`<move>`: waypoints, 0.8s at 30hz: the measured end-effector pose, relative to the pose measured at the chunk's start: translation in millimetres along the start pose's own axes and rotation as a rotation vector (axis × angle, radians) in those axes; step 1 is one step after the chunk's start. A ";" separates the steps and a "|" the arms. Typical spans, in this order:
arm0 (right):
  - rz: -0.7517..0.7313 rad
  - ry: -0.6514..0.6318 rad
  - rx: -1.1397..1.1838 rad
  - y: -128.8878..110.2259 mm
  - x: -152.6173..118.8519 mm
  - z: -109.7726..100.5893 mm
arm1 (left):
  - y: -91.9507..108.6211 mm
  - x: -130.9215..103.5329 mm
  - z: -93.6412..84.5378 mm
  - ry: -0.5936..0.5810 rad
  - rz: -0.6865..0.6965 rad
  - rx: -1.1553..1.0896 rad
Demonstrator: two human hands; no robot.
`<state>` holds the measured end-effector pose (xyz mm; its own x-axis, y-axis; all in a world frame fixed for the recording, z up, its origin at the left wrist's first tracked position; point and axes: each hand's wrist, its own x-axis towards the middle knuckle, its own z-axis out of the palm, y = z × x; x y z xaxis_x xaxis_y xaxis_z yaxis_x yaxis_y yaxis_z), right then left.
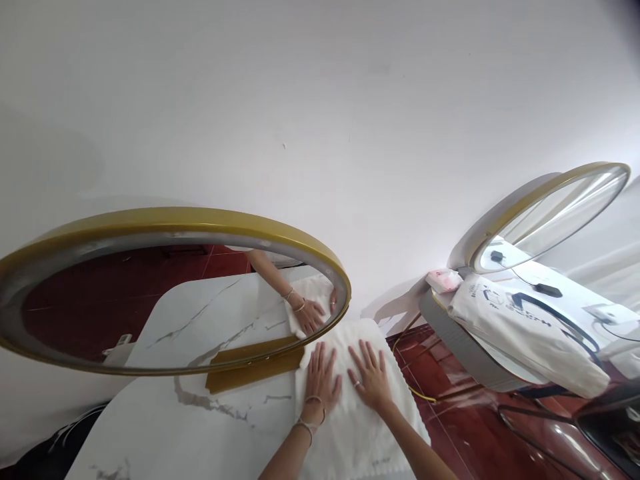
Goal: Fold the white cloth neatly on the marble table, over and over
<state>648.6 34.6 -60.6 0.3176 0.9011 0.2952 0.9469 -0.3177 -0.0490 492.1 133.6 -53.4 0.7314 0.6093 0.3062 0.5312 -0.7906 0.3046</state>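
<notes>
A white cloth (350, 420), which looks like a towel with a scalloped edge, lies spread over the right end of a marble-patterned table (200, 427). Flat on its left part rests my left hand (321, 381), fingers spread, with bracelets at the wrist. My right hand (371, 379), wearing a ring, also presses flat on the cloth, a little to the right. Neither hand grips anything. Part of the cloth and one hand show again in the large gold-framed mirror (280, 223) at the table's back.
The mirror's gold base (255, 370) stands left of the cloth. To the right, a second table (450, 343) carries another gold-rimmed mirror (555, 180), a tissue pack (444, 280), a white printed bag (530, 333) and a black adapter (549, 290). Red tiled floor (440, 420) lies between the tables.
</notes>
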 end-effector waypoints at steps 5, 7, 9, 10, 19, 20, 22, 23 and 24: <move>-0.019 0.000 -0.007 6.2 29.0 5.9 | -7.6 32.1 14.0 0.027 -0.092 0.012; -0.022 0.009 -0.005 7.1 35.1 7.1 | -9.3 42.8 17.0 0.025 -0.126 0.020; -0.022 0.017 -0.004 7.6 38.6 8.5 | -10.8 51.1 18.6 0.024 -0.110 0.021; -0.024 0.020 -0.004 7.9 39.6 9.3 | -11.2 53.8 19.1 0.027 -0.094 0.018; -0.026 0.035 -0.001 5.7 18.6 5.1 | 1.3 19.3 7.9 0.049 -0.067 0.034; -0.031 0.034 -0.001 3.3 10.8 2.3 | 3.9 9.9 4.7 0.036 -0.058 0.035; -0.033 0.033 0.001 -3.3 -8.4 -3.9 | 10.0 -11.0 -1.0 0.009 -0.056 0.040; -0.030 0.034 0.003 -7.2 -19.3 -6.9 | 13.4 -22.8 -3.3 -0.003 -0.057 0.042; -0.026 0.036 0.007 -11.5 -30.9 -9.6 | 17.1 -35.5 -5.2 -0.015 -0.057 0.046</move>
<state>627.4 7.5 -60.0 0.2912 0.8978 0.3305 0.9551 -0.2925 -0.0471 473.0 98.8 -54.4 0.7055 0.6530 0.2756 0.5912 -0.7566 0.2794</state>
